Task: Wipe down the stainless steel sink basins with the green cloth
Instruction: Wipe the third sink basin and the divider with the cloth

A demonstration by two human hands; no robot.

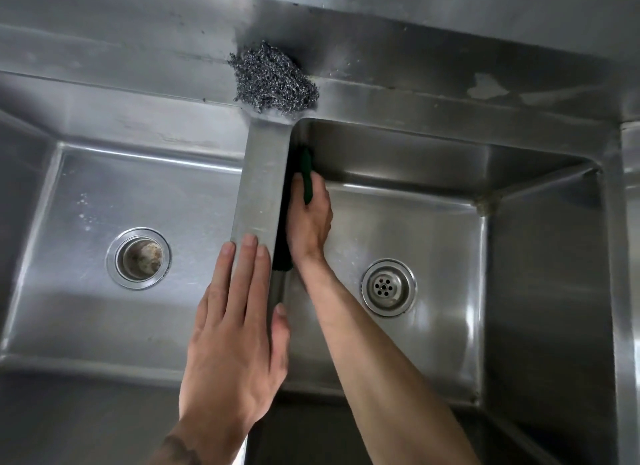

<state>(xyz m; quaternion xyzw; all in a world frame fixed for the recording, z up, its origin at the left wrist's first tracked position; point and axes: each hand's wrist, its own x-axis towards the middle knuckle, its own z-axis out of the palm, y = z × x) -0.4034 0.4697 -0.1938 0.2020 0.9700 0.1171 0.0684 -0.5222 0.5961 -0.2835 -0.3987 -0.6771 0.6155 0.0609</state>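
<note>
Head view: right basin (433,243) mid-wipe, its floor seemingly untouched; left basin (138,194) shows spots, likely pending. Right hand (310,218) presses green cloth (306,177) against divider wall. Left hand (239,329) flat, holding nothing.

Both forearms bare, no sleeves in view; a dark tattoo (180,449) marks the left forearm near the wrist.

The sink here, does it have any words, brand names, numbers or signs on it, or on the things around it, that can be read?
None: no text can be read in this view.
The sink divider, both basins, the steel wool pad and the green cloth show no lettering.
The dark mark on the left forearm is cut off by the picture's edge and cannot be read as a word.
</note>
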